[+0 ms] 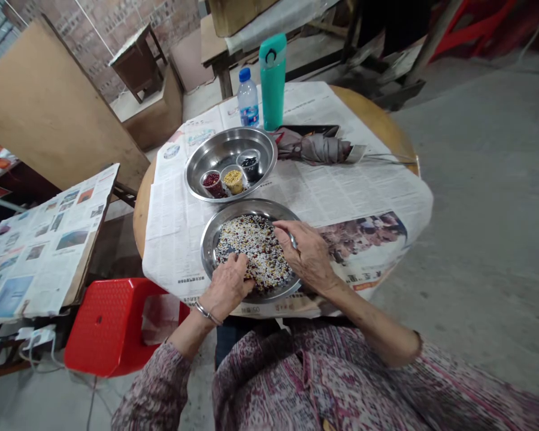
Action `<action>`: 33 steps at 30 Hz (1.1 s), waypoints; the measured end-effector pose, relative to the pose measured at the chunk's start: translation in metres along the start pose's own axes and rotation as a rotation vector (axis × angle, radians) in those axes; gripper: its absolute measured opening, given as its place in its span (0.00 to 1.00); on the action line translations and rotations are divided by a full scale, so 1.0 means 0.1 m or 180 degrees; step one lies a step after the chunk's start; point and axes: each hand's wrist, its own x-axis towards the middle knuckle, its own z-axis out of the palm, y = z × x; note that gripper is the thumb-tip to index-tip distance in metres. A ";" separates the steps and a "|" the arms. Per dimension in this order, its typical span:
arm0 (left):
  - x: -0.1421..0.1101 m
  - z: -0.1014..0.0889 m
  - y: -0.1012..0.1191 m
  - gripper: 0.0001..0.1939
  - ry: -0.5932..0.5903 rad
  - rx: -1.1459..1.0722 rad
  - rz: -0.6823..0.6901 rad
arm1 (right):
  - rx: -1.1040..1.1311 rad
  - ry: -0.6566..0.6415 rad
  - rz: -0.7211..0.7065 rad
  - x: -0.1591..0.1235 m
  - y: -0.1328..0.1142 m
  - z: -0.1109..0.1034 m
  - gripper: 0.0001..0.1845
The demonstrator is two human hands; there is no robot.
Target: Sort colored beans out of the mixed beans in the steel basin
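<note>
A round steel basin holds mixed grains: white, yellow, dark red and black ones. My left hand, with a bracelet at the wrist, rests over its near left side; thumb and bent fingers are apart, the tips at the grains. Over the right side is my right hand, wearing a ring. Its thumb and forefinger come together close above the grains; anything between them is too small to make out. Behind stands a second steel basin with three clear cups: red beans, yellow grains and black beans.
Newspaper covers the round table. Toward the back stand a water bottle and a teal flask, beside a folded grey umbrella. A red stool and another newspaper-covered table are at left.
</note>
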 end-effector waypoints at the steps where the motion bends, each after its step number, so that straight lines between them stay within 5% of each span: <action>1: 0.04 0.05 0.01 0.16 0.0076 -0.0189 0.0036 | 0.0000 -0.0004 0.0001 0.00 0.00 0.00 0.15; 5: 0.23 0.19 0.10 0.14 0.0519 -0.1210 -0.0160 | 0.0004 -0.0008 -0.0002 0.00 0.01 0.00 0.16; 8: 0.37 0.23 0.18 0.11 0.0493 -0.2118 -0.0363 | 0.0002 -0.0011 -0.0010 -0.01 0.01 0.00 0.16; 12: 0.55 0.23 0.24 0.10 0.0689 -0.2583 0.0040 | 0.0017 -0.0012 -0.0035 0.00 0.01 0.00 0.15; 15: 0.66 0.17 0.19 0.13 0.0992 -0.2326 0.0417 | 0.0027 -0.0012 -0.0011 0.00 0.00 -0.01 0.15; 19: 0.71 0.01 0.04 0.15 0.1273 -0.1061 0.0635 | 0.0066 -0.0010 0.0026 0.01 -0.01 -0.01 0.15; 25: 0.68 -0.10 -0.17 0.39 0.0836 0.0129 0.0503 | 0.0109 -0.0020 0.0055 0.01 -0.01 -0.01 0.14; 33: 0.60 0.09 -0.02 0.16 0.0552 -0.0495 0.0726 | 0.0081 0.0016 0.0012 0.00 0.00 0.00 0.15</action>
